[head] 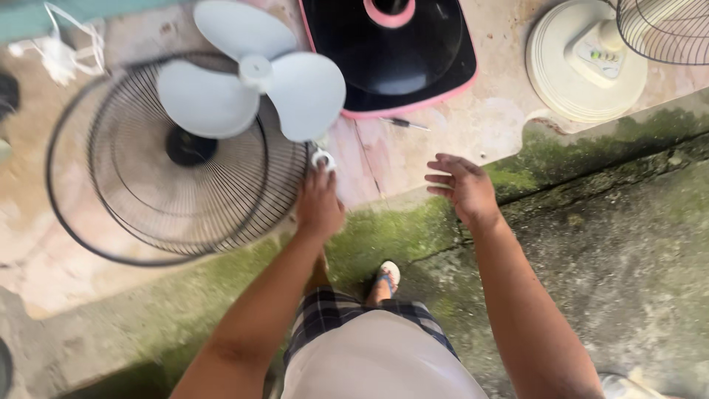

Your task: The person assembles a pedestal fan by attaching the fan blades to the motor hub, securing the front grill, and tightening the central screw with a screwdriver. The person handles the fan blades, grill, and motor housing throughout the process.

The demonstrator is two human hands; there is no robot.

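Left hand (319,203): reaches forward over the raised paved ledge (413,159), its fingertips closed on a small white ring-shaped cap (323,158), seemingly a fan's retaining nut, pinched at the edge of the wire guard.
Right hand (464,186): hovers palm down over the ledge's lip, fingers spread and slack, gripping nothing and touching nothing that can be made out.
Fan blade (251,77): one white three-lobed blade, just beyond the left hand, lying on top of the guard; it appears lifted off its motor and set there to keep the loose parts together.
Wire guard (177,159): one round black grille, flat on the ledge to the left of the left hand, its dark hub under the blade; motion blur doubles its rim.
Screwdriver (405,123): one slim tool, lying between and beyond the two hands, near the pink-edged base and within easy reach.
Black base (391,55): one glossy black stand with a pink rim, farther out past both hands.
White base (583,63): one round pale stand with a button panel, beyond and to the right of the right hand.
Second guard (665,29): one more wire grille, partly out of frame at far right, overlapping the white base.
Count: two guards, two bases, one blade, one cap, one screwdriver.
Ground: mossy concrete (628,244) beneath the arms, one sandalled foot (386,275) showing.
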